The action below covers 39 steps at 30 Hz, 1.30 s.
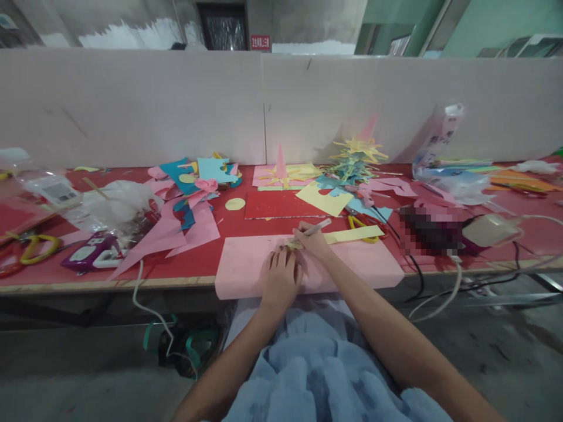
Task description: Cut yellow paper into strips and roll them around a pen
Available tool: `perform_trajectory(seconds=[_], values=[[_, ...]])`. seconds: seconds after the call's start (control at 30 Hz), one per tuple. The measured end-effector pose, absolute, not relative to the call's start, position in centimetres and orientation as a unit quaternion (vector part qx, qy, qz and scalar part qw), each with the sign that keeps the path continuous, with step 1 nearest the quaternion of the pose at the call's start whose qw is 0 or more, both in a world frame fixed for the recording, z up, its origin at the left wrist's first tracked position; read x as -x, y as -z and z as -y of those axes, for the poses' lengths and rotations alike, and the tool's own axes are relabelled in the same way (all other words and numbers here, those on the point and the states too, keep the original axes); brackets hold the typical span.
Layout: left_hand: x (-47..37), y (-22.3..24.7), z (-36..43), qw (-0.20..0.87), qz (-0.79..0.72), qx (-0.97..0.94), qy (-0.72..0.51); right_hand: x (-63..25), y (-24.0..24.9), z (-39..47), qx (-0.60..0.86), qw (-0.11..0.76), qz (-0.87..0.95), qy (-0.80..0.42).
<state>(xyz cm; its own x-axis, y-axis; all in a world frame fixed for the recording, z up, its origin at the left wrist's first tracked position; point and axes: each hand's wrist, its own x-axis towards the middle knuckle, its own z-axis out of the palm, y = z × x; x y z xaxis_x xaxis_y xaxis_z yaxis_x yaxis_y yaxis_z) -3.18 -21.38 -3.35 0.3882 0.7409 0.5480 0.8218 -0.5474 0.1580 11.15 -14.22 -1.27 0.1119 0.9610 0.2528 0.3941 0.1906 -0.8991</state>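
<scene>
We are seeing a paper sheet [246, 266] lying at the near edge of the tabletop [193, 264], hanging slightly over it. A paper strip [352, 235] is lying on the sheet's far side, with scissors [363, 224] just behind it. To the left, cut paper pieces [189, 199] are lying in a heap, and farther left a plastic bag [114, 202]. A paper tree [356, 158] is standing behind, before the partition wall [132, 105]. To the right, cables [484, 275] are trailing off the edge.

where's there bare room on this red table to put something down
Bare red table shows between the pink sheet under the hands and the pink scraps on the left. The dark red sheet behind is also clear. Paper piles at the back and cables on the right are crowded.
</scene>
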Motion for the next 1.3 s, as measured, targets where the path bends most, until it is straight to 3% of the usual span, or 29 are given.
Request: perform_trajectory(seconds=[1.3], values=[[3.15, 3.28, 21.51, 0.069, 0.468, 0.831, 0.293, -11.26, 1.7, 13.95, 0.598, 0.484, 0.584, -0.259]])
